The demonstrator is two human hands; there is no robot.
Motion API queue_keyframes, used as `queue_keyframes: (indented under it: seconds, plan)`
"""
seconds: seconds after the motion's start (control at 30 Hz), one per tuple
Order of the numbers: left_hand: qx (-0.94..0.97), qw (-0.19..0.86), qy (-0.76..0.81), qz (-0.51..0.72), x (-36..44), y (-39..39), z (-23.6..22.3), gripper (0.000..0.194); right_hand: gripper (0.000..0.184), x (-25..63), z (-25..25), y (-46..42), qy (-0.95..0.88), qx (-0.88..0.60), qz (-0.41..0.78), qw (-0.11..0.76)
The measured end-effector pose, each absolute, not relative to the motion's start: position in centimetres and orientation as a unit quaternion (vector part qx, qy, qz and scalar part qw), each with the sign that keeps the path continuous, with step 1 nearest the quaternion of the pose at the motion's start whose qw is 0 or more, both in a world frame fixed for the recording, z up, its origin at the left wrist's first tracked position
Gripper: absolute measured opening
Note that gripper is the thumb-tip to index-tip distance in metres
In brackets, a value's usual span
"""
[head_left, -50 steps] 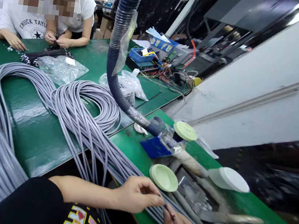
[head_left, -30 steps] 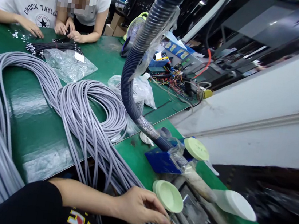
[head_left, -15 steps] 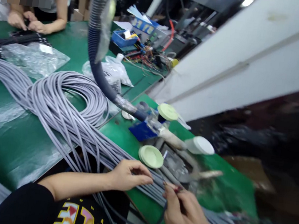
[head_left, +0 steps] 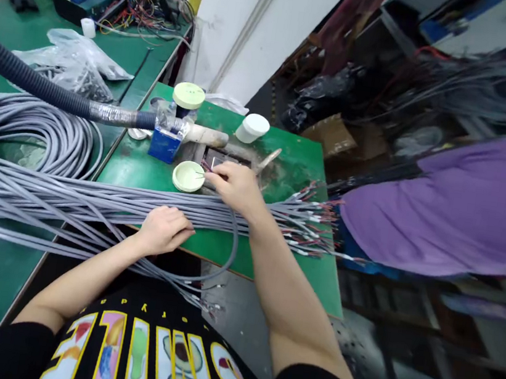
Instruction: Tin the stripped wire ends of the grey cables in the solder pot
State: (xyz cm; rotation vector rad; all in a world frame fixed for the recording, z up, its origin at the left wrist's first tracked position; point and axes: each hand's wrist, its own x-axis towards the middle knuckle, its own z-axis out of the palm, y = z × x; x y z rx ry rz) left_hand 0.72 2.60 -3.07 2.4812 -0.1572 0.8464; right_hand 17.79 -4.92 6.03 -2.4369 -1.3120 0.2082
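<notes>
My right hand [head_left: 237, 187] is closed on the stripped end of a grey cable [head_left: 233, 243], which loops down from it toward my body. Thin wire tips poke out past the fingers, over a shallow pale green dish [head_left: 188, 176]. Whether they touch its contents I cannot tell. My left hand [head_left: 164, 231] rests on the near side of a long bundle of grey cables [head_left: 116, 199], its fingers curled together and nothing visible in them. At the bundle's right end, stripped reddish and dark wires [head_left: 309, 219] fan out.
A ribbed hose [head_left: 39, 77] with a pale nozzle crosses from the left beside a blue box [head_left: 164, 144]. Behind stand a lidded jar [head_left: 188, 97] and a white cup [head_left: 252, 128]. Coiled cable [head_left: 33, 123] lies left. Purple cloth [head_left: 456, 204] hangs beyond the table's right end.
My view has swung right and levelled. My right hand has moved the cable's wire end to the pale green dish. My left hand has come down onto the bundle, its fingers more curled.
</notes>
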Motion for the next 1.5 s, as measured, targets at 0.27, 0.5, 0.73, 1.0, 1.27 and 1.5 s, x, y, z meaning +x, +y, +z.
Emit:
queue_keyframes:
  seconds: [0.27,0.5,0.73,1.0,1.27,1.5]
  plan:
    - [0.921,0.22,-0.053,0.318,0.9,2.4,-3.1,0.025,0.031,18.1,6.0,-1.6,-0.509,-0.854,0.108,-0.023]
    - [0.915,0.213,-0.063,0.336,1.0,2.4,-3.0,0.021,0.034,17.4,6.1,-0.4,-0.531,-0.836,0.115,-0.08]
    - [0.922,0.215,-0.062,0.317,0.9,2.3,-3.1,0.024,0.035,17.3,5.6,0.0,-0.532,-0.834,0.111,-0.092]
    - [0.914,0.236,-0.067,0.322,0.9,2.4,-3.1,0.019,0.029,20.9,7.1,-3.0,-0.482,-0.87,0.098,-0.039]
    - [0.906,0.237,-0.073,0.343,1.1,2.5,-2.9,0.012,0.025,26.1,4.6,-4.9,-0.366,-0.923,0.116,-0.031]
    - [0.899,0.246,-0.08,0.353,1.1,2.5,-3.1,0.007,0.025,27.1,3.1,-4.5,-0.336,-0.934,0.115,-0.041]
